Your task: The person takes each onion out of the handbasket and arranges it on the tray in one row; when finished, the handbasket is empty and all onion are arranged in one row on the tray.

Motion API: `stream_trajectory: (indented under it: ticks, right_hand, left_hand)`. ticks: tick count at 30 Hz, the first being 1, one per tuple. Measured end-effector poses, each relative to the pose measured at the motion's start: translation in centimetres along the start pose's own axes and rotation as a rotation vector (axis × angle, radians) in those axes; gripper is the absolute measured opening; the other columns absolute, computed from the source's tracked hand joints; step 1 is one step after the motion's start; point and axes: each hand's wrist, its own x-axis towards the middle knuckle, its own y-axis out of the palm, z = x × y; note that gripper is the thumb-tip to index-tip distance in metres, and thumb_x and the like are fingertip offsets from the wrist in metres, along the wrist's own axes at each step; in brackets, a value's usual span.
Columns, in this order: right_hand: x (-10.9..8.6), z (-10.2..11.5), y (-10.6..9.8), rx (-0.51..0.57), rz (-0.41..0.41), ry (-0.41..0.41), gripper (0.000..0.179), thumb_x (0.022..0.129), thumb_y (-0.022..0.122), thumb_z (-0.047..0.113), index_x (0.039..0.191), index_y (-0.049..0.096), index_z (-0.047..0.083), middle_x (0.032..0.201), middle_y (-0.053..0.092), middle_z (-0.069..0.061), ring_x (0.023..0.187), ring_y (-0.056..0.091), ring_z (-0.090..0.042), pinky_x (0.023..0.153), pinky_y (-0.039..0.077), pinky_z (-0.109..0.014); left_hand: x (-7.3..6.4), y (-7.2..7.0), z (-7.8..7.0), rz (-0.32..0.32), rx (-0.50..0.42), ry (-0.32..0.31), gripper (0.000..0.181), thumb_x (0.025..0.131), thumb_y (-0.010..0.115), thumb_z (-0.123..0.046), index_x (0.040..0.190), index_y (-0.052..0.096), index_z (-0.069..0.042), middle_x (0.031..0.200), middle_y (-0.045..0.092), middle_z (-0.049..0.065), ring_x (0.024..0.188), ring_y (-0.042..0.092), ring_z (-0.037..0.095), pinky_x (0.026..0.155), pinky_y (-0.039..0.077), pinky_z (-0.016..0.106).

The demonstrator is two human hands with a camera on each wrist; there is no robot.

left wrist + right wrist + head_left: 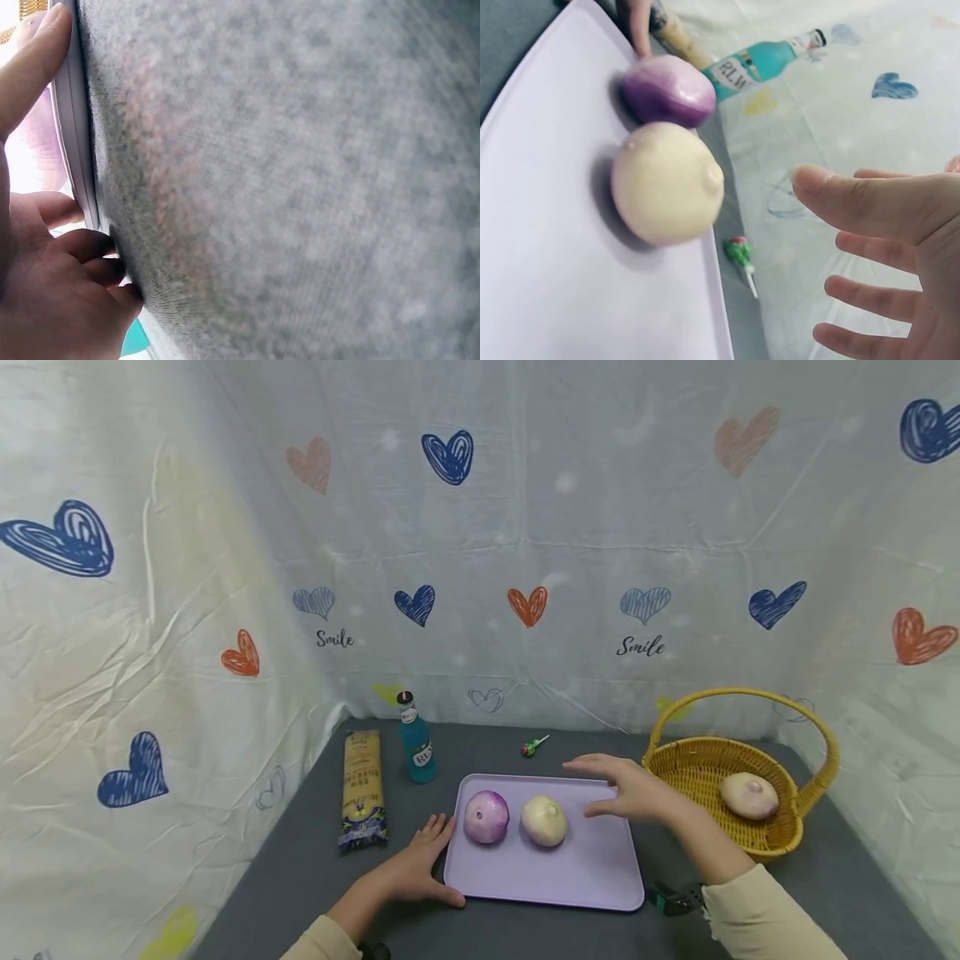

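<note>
Between my hands, on the grey table [540, 937], lies the lilac tray [551, 881]. My left hand [414, 865] rests along the tray's left edge, fingers extended, thumb at the near corner; presumably this steadies the tray, as there is no full grip. My right hand [637, 789] is raised by the far right corner, thumb and fingers parted and holding nothing; the spread looks suited to something onion-sized. Hands well apart, one to each side, which I judge puts the whole tray within reach of both. On it, two onions, a gap between them: the purple onion [486, 817] nearer my left hand, glossy, streaked lighter; the pale onion [543, 821] nearer my right, creamy, rounded, a small nub at one end. Right of my right hand, the yellow wicker basket [759, 850] holds a third onion [750, 796], whitish with a pinkish side. Beyond my left hand: pasta packet [363, 789] and blue bottle [417, 743], both off the tray. Lollipop [531, 747] past the tray's far edge, left of my right hand.
</note>
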Motion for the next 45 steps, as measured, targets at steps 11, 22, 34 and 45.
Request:
stream_trajectory:
  ticks: [11, 22, 34, 45]
  right_hand:
    - [-1.7, -0.5, -2.0, -0.040, -0.032, 0.066, 0.066, 0.085, 0.082, 0.026, 0.145, 0.055, 0.017, 0.147, 0.053, -0.015, 0.129, 0.055, -0.038, 0.090, 0.056, -0.051]
    - [-4.6, -1.6, -5.4, -0.084, -0.056, 0.122, 0.071, 0.085, 0.080, 0.039, 0.146, 0.054, 0.016, 0.142, 0.059, -0.014, 0.125, 0.058, -0.040, 0.097, 0.052, -0.057]
    - [-7.5, -3.5, -9.2, -0.169, -0.050, 0.158, 0.069, 0.085, 0.078, 0.045, 0.143, 0.058, 0.012, 0.135, 0.066, -0.006, 0.119, 0.063, -0.033, 0.093, 0.056, -0.038]
    - [-9.2, -6.0, -11.3, -0.134, 0.025, 0.163, 0.061, 0.086, 0.077, 0.042, 0.141, 0.060, 0.021, 0.142, 0.060, -0.013, 0.126, 0.059, -0.032, 0.089, 0.055, -0.028]
  left_hand:
    - [-0.1, 0.3, 0.1, -0.005, -0.005, 0.015, 0.124, 0.074, 0.085, -0.056, 0.162, 0.015, -0.005, 0.167, 0.007, 0.026, 0.155, 0.002, 0.043, 0.122, 0.010, 0.065]
    - [0.0, 0.5, 0.0, -0.002, -0.008, 0.002, 0.124, 0.073, 0.084, -0.059, 0.162, 0.015, -0.007, 0.168, 0.008, 0.023, 0.156, 0.002, 0.042, 0.122, 0.011, 0.065]
    - [0.1, 0.6, -0.1, -0.009, -0.003, 0.006, 0.125, 0.072, 0.084, -0.060, 0.162, 0.016, -0.008, 0.168, 0.009, 0.023, 0.156, 0.002, 0.041, 0.122, 0.011, 0.064]
    - [-0.2, 0.3, -0.1, -0.002, -0.011, -0.014, 0.124, 0.073, 0.084, -0.059, 0.162, 0.016, -0.008, 0.168, 0.008, 0.023, 0.156, 0.002, 0.041, 0.122, 0.010, 0.064]
